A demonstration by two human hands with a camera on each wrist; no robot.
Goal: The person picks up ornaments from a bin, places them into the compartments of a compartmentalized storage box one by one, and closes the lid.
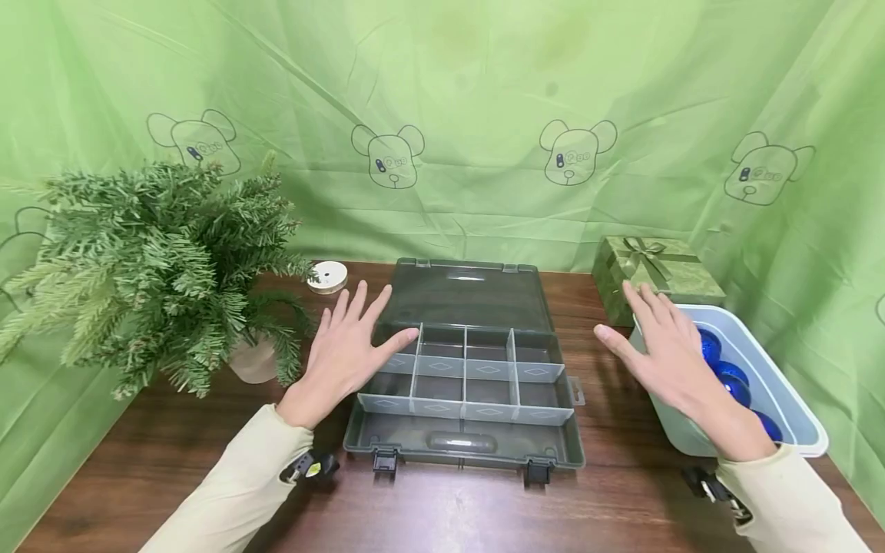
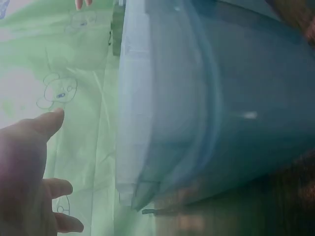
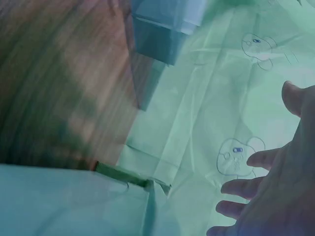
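Note:
My left hand (image 1: 343, 352) hovers with spread fingers at the left side of a dark see-through compartment box (image 1: 465, 442), whose lid (image 1: 473, 296) lies back. Pale clear dividers (image 1: 442, 408) part its inside, and no items show in it. Over the near-left rim of a pale blue plastic bin (image 1: 805, 415) my right hand (image 1: 667, 361) is held, fingers extended and holding nothing. Shiny blue balls (image 1: 733, 384) lie in the bin, partly hidden by the hand and forearm. Both wrist views show the left hand (image 2: 29, 167) and right hand (image 3: 275, 182) empty.
A small artificial pine tree (image 1: 173, 261) in a pale pot (image 1: 254, 359) stands at the left. Behind my left hand sits a white spool (image 1: 328, 276). A green gift box (image 1: 681, 269) with a bow is behind the bin. Green cloth (image 1: 477, 92) hangs around the wooden table (image 1: 442, 507).

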